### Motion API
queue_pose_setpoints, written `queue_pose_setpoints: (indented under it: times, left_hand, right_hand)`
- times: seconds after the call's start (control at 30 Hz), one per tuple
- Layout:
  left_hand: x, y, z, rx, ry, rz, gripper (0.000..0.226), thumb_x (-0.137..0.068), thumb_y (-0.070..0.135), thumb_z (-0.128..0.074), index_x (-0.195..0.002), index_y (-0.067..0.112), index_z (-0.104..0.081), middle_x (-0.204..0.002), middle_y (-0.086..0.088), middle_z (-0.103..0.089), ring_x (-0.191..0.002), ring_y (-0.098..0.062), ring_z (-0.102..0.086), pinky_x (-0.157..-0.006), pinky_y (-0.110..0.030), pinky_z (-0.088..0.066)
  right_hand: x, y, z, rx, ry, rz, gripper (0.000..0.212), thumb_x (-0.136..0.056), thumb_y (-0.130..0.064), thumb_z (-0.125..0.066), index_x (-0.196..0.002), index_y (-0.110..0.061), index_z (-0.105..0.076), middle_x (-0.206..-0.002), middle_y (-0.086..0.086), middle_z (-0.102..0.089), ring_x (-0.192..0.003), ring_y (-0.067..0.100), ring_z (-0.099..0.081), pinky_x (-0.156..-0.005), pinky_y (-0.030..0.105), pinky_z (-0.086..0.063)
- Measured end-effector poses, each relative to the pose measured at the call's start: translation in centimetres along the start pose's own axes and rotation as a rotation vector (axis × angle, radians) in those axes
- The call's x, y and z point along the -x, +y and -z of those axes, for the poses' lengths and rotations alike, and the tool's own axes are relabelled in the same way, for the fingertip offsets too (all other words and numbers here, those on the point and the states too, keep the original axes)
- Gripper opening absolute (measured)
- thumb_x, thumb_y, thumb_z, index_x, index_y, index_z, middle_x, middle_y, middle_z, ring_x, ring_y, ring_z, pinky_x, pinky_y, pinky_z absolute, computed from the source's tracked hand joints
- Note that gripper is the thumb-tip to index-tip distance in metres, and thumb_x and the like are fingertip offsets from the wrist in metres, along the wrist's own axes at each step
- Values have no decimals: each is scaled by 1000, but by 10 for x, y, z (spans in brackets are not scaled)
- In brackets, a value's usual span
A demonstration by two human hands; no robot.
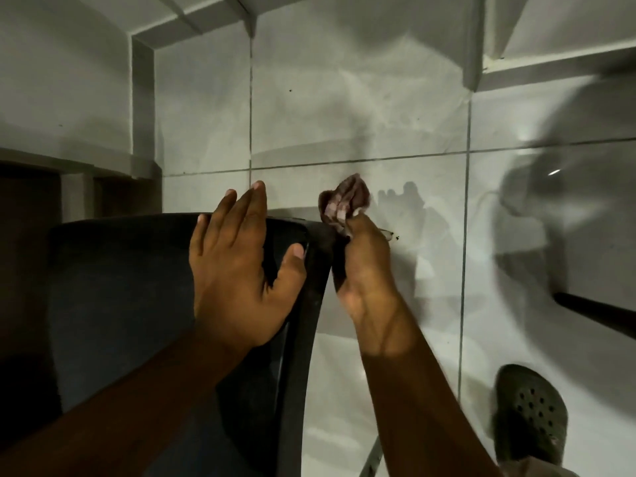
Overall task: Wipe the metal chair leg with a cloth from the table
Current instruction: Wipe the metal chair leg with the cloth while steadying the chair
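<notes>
A dark chair seat [130, 297] with a black rim fills the lower left. My left hand [237, 270] lies flat on its front right corner, fingers spread, holding nothing. My right hand [361, 266] is closed around a crumpled brownish-pink cloth [344, 201] just beyond that corner, the cloth bunching out above my fingers. A thin metal chair leg [387, 232] pokes out just right of my right hand; the part under my hand is hidden. Another metal strut [373, 456] shows low down beside my right forearm.
White floor tiles [344, 115] with dark grout lines spread ahead. My foot in a dark perforated clog [530, 411] stands at the lower right. A black bar [595, 308] juts in from the right edge. White furniture legs [142, 108] stand at the back left.
</notes>
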State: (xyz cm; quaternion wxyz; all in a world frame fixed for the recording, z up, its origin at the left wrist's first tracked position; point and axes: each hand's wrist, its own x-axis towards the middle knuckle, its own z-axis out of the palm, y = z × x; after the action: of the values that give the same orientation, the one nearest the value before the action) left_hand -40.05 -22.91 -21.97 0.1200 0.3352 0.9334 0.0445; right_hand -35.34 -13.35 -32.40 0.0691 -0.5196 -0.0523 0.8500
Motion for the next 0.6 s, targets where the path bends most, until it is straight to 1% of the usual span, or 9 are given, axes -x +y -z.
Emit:
queue_pose_setpoints:
  times: [0.07, 0.13, 0.2, 0.27, 0.3, 0.37, 0.47, 0.53, 0.6]
  left_hand:
    - [0, -2, -1, 5, 5, -9, 79, -86, 58, -27, -153, 16, -27, -160, -4, -32, -150, -15, -16, -124, -45, -6]
    - [0, -4, -3, 23, 25, -16, 78, -86, 58, -28, -152, 16, -28, -159, 0, -31, -151, -15, -17, -125, -49, -7]
    - [1, -5, -4, 36, 45, -30, 76, -87, 56, -30, -152, 15, -30, -158, 2, -31, -152, -16, -19, -125, -53, -10]
    - [1, -6, -6, 42, 54, -45, 75, -89, 54, -30, -151, 12, -32, -158, -1, -34, -151, -19, -22, -123, -59, -15]
    - [0, -6, -7, 56, 56, -58, 74, -90, 53, -31, -149, 9, -33, -157, -5, -37, -151, -22, -25, -120, -62, -18]
    - [-2, -8, -9, 71, 67, -90, 72, -91, 49, -33, -146, 2, -37, -153, -13, -42, -147, -31, -33, -116, -65, -24]
    - [-2, -11, -12, 89, 71, -129, 72, -93, 48, -34, -143, -5, -37, -149, -21, -45, -143, -39, -37, -114, -68, -27]
    - [-1, -11, -12, 98, 80, -129, 73, -93, 48, -34, -143, -5, -36, -149, -22, -45, -143, -39, -36, -114, -68, -26]
    - [-1, -11, -12, 89, 84, -113, 73, -91, 46, -34, -144, -4, -36, -148, -21, -46, -143, -38, -37, -113, -68, -27]
  right_hand:
    - [-33, -3, 14, 82, 42, -29, 32, -101, -23, -47, -97, -2, -71, -79, 10, -74, -71, 29, -66, -65, 32, -56]
    - [-77, -2, 36, 176, 102, -31, 31, -103, -29, -45, -87, -14, -67, -64, -4, -74, -53, 18, -66, -48, 28, -51]
    - [-120, 0, 61, 269, 146, -30, 28, -103, -29, -44, -100, -14, -67, -93, 2, -76, -64, 21, -68, -50, 33, -51]
    - [-159, 2, 81, 390, 142, -53, 26, -102, -31, -47, -96, -17, -68, -122, 14, -71, -76, 32, -66, -45, 38, -50]
    - [-174, 1, 89, 456, 126, -52, 26, -101, -30, -47, -94, -17, -69, -127, 19, -69, -74, 34, -65, -39, 37, -49]
    - [-194, 1, 97, 554, 84, -42, 34, -102, -28, -46, -110, -5, -69, -129, 28, -64, -63, 30, -63, -31, 35, -45]
    - [-201, 0, 101, 647, 47, -34, 46, -102, -28, -47, -131, 6, -59, -121, 27, -67, -61, 26, -61, -33, 33, -45]
    - [-203, -4, 99, 775, 9, -3, 39, -100, -27, -51, -126, 0, -62, -123, 21, -67, -64, 24, -63, -41, 35, -52]
    - [-206, -8, 100, 920, -25, 12, 33, -96, -25, -58, -117, -1, -66, -123, 21, -66, -75, 36, -68, -56, 43, -59]
